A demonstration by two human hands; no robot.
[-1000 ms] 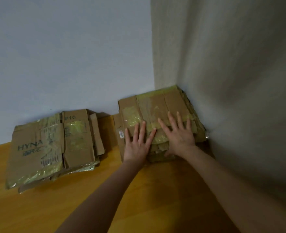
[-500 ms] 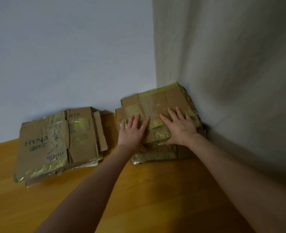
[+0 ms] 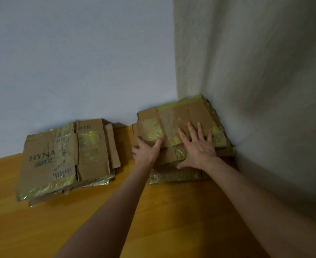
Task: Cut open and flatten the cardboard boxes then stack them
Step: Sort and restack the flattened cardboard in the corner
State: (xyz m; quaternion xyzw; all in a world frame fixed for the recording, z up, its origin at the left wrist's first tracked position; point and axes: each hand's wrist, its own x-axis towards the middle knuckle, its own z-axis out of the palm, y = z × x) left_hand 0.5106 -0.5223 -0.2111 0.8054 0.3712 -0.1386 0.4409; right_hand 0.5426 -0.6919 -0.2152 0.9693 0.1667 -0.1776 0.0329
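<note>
- On a wooden floor (image 3: pixel 79 220), where a bluish wall (image 3: pixel 79 62) meets a pale textured one (image 3: pixel 255 90), a person leans over a corner stack (image 3: pixel 179 116) of flattened cardboard boxes pushed into the angle of the two walls.
- The right hand (image 3: pixel 200 148) lies palm down on the top sheet, its fingers straight and spread wide.
- The left hand (image 3: pixel 147 153) sits at the sheet's near left edge with the thumb on top; its other fingers are mostly hidden, so whether it grips or merely presses cannot be told.
- Yellowed tape (image 3: pixel 152 129) crosses the top sheet just beyond the left hand.
- A second stack (image 3: pixel 64 157) of flattened boxes, its top sheet printed "HYNA" and "#10", lies to the left against the bluish wall, apart from the first, with bare floor between them.
</note>
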